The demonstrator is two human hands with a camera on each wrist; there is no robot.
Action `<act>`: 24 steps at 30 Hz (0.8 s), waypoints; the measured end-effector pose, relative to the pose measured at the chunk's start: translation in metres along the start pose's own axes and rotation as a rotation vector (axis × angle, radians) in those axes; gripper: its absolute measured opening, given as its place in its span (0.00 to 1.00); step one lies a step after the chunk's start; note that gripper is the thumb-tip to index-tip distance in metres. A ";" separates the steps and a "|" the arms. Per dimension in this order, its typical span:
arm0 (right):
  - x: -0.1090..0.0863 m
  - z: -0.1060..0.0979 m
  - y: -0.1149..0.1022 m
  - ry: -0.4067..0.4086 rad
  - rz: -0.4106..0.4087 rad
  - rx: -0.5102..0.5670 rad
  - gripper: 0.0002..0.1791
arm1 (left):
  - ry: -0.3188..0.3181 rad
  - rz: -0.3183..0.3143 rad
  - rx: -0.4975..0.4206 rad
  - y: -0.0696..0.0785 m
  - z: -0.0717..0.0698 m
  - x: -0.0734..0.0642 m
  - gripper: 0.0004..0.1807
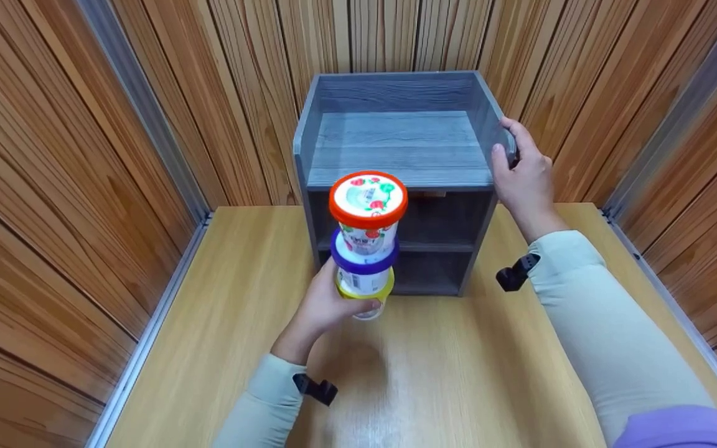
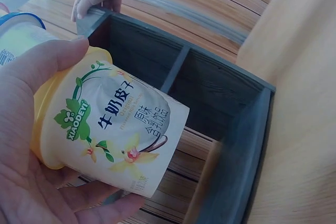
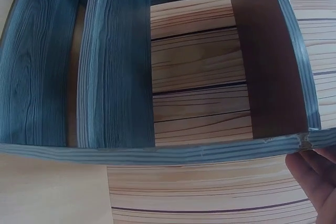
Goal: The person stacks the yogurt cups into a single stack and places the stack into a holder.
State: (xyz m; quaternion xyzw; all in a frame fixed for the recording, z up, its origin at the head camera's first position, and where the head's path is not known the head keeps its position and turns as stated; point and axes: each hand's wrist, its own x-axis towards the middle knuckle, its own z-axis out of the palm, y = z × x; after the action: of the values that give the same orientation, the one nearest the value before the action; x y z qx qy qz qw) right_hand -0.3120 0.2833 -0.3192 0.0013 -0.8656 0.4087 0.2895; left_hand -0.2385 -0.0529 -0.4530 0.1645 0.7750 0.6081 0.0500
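My left hand point(image 1: 323, 300) grips a stack of three tubs, its thumb and fingers round the lowest, a yellow-rimmed tub point(image 2: 123, 124) printed with flowers and Chinese lettering. Above it sits a purple-rimmed tub point(image 1: 365, 269), and on top a tub with a red-rimmed lid point(image 1: 368, 198). The stack is held up in front of a grey wooden shelf unit point(image 1: 396, 146), overlapping its left front in the head view. My right hand point(image 1: 525, 180) holds the upper right side panel of the unit, thumb inside and fingers over the outer edge, also seen in the right wrist view.
The shelf unit has a walled top tray and two open compartments point(image 1: 442, 218) below, with a divider board point(image 3: 115, 66) between them. It stands on a light wooden table point(image 1: 240, 267) against wood-plank walls point(image 1: 383, 37). Metal rails point(image 1: 147, 348) edge the table's sides.
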 end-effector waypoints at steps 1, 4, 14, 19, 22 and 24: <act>0.000 0.000 0.000 0.000 -0.004 -0.010 0.26 | -0.001 -0.002 0.007 0.003 0.000 0.001 0.50; 0.000 -0.001 0.001 0.001 -0.013 -0.026 0.26 | -0.004 0.007 0.024 0.010 -0.002 0.003 0.49; 0.002 -0.002 0.002 0.025 -0.037 -0.040 0.26 | -0.003 0.060 0.030 0.030 -0.006 0.013 0.48; 0.001 0.001 0.005 0.036 -0.049 -0.062 0.26 | -0.008 0.080 0.039 0.036 -0.007 0.014 0.47; 0.001 0.002 0.006 0.034 -0.042 -0.065 0.26 | -0.008 0.070 0.037 0.041 -0.008 0.015 0.47; 0.001 0.002 0.006 0.032 -0.040 -0.064 0.26 | -0.007 0.067 0.032 0.045 -0.009 0.017 0.47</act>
State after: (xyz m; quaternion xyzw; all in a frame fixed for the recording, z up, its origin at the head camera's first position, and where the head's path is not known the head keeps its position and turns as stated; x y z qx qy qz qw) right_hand -0.3157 0.2864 -0.3238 0.0027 -0.8734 0.3747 0.3111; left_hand -0.2480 -0.0463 -0.4057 0.1931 0.7784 0.5966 0.0297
